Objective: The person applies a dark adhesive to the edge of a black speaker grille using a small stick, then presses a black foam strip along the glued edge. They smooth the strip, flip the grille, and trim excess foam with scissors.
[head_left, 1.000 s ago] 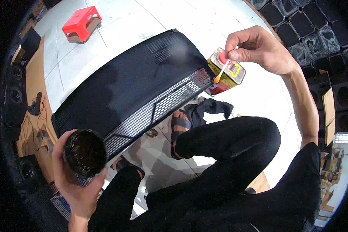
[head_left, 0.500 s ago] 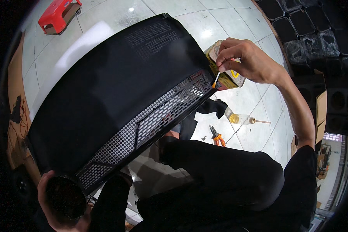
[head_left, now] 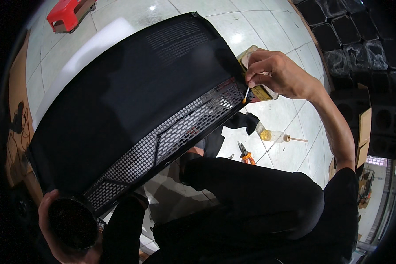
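Observation:
A large black speaker grille (head_left: 132, 81), partly covered in dark cloth with bare metal mesh along its near side, lies slantwise before me. My right hand (head_left: 279, 75) pinches the white stick of a cotton swab (head_left: 248, 93); its orange-yellow tip touches the grille's right corner. At the grille's lower left end, my left hand (head_left: 48, 220) curls around a dark round object (head_left: 72, 223) whose kind I cannot make out. Behind the right hand stands a yellow tin (head_left: 263, 93), partly hidden by that hand and the grille.
Pliers with orange handles (head_left: 246, 153) and a clear bottle (head_left: 275, 136) of yellow liquid with a stick in its neck lie on the tiled floor. A red stool (head_left: 68, 16) is far left, beside white foam (head_left: 99, 42). Cardboard (head_left: 20, 83) borders the left; black boxes (head_left: 352, 26) stand right.
The view has shifted slightly. The swab's tip stays at the grille's right corner, and both hands keep their holds.

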`<state>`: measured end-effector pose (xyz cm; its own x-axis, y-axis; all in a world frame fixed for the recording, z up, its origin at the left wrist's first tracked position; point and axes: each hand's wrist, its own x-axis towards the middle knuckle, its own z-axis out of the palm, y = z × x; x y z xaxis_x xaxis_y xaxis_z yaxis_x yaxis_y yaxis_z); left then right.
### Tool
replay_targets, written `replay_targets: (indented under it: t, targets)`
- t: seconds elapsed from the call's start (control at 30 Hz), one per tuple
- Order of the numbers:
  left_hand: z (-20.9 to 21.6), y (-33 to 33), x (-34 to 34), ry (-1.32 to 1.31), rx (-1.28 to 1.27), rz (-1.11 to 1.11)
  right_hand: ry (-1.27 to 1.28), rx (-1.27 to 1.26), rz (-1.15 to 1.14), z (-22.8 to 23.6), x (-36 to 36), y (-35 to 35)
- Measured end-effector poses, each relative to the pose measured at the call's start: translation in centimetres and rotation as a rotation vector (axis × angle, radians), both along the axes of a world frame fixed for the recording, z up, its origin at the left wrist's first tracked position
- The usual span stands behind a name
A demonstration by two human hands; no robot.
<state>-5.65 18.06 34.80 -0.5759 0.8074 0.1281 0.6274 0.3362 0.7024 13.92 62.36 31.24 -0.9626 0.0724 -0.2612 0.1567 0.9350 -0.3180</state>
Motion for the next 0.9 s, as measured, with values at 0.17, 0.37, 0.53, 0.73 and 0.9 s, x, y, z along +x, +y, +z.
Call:
replay_targets:
  t: [0.17,0.37,0.53,0.73,0.9]
  targets:
    - [-0.4,-0.2,-0.1,-0.048,0.047,-0.029,0.022,-0.113,0.048,-0.9,-0.8,-0.4]
    - [-0.4,-0.4,-0.5,-0.037,0.049,-0.087,0.05,-0.24,0.04,-1.8,-1.6,-1.9]
    - [-0.3,-1.2,-0.3,-0.025,-0.064,-0.031,0.089,-0.311,0.088,-2.0,-2.5,-3.4]
    - [-0.9,-3.6,-0.1,-0.005,-0.208,0.068,0.201,-0.304,0.121,-3.5,-3.2,-5.0]
    - [0.0,-2.7,-0.1,0.005,-0.269,0.062,0.149,-0.326,0.076,-3.8,-3.9,-6.4]
